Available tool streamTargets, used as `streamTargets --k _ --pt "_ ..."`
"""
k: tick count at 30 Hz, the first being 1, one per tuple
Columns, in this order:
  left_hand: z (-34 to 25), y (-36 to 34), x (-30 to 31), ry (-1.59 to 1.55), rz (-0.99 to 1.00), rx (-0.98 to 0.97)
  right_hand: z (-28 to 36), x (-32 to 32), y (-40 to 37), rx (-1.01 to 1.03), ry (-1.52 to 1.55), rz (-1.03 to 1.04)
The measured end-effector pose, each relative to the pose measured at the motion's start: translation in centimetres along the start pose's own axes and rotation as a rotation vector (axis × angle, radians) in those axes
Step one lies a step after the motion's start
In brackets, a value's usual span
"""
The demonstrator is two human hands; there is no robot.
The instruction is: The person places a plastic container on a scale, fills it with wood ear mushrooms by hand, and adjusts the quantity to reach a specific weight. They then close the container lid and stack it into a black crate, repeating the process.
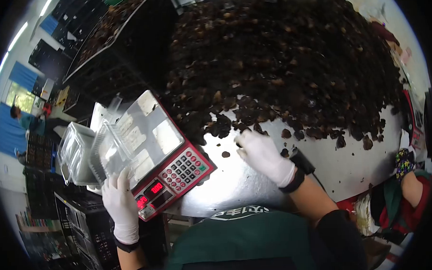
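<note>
My left hand (119, 207), in a white glove, has its fingers closed at the near edge of a clear plastic container (113, 150). That container rests on the left part of a red and silver scale (178, 170), whose red digits are lit. My right hand (265, 157), also gloved in white, is over the metal table (237, 191) at the near edge of a large heap of dark brown, flaky pieces (280, 61). Its fingers are curled together, and what they hold, if anything, is too small to tell. Loose dark pieces lie around it.
Stacked clear containers (77, 154) stand left of the scale. A black crate (123, 57) rises behind it. A dark object (302, 161) lies by my right wrist. At the right are a co-worker's patterned sleeve (404, 164) and another scale (415, 128). Another person (32, 122) is far left.
</note>
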State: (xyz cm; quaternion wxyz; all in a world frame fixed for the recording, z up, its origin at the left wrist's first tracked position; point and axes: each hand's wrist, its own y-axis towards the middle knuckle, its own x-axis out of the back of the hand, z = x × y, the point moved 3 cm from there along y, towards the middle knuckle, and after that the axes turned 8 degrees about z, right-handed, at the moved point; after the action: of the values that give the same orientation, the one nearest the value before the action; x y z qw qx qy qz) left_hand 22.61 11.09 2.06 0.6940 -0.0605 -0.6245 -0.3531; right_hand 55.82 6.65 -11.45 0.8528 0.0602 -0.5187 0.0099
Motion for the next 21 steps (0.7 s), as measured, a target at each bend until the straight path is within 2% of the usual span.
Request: streamTargets --k 3,5,8,10,13,16,17,18,19,21 --pt "0.8 -0.7 -2.6 -0.14 0.078 0.06 1.5 2.6 5.9 0.132 -0.133 -0.063" --pt "1.1 -0.9 -4.5 -0.216 0.059 0.044 3.9 2.7 10.2 0.216 -0.182 0.021" --pt "0.2 -0.7 -4.0 -0.381 0.113 0.122 6.0 -2.2 14.0 0.375 -0.387 -0.019" --pt "-0.2 -0.8 -3.8 -0.412 0.019 0.123 5.2 -5.8 16.8 0.429 -0.442 -0.024" --pt "-0.8 -1.7 -3.7 -0.404 -0.029 0.139 4.3 -4.2 20.5 0.396 -0.536 0.01" --pt "-2.0 -2.4 -3.4 -0.417 -0.124 0.124 3.2 -2.3 22.6 0.235 -0.573 0.09" --pt "-2.3 -2.9 -3.3 -0.393 -0.158 0.066 2.9 -1.4 22.7 0.144 -0.574 0.159" --pt "-2.7 -3.7 -3.1 -0.37 -0.188 0.011 2.0 -1.3 22.6 0.113 -0.564 0.138" --pt "-3.2 -4.4 -2.9 -0.349 -0.217 -0.042 1.6 -0.9 22.0 0.135 -0.516 0.069" --pt "-4.9 -5.3 -2.7 -0.383 -0.255 -0.106 0.6 -0.3 20.2 0.131 -0.413 0.111"
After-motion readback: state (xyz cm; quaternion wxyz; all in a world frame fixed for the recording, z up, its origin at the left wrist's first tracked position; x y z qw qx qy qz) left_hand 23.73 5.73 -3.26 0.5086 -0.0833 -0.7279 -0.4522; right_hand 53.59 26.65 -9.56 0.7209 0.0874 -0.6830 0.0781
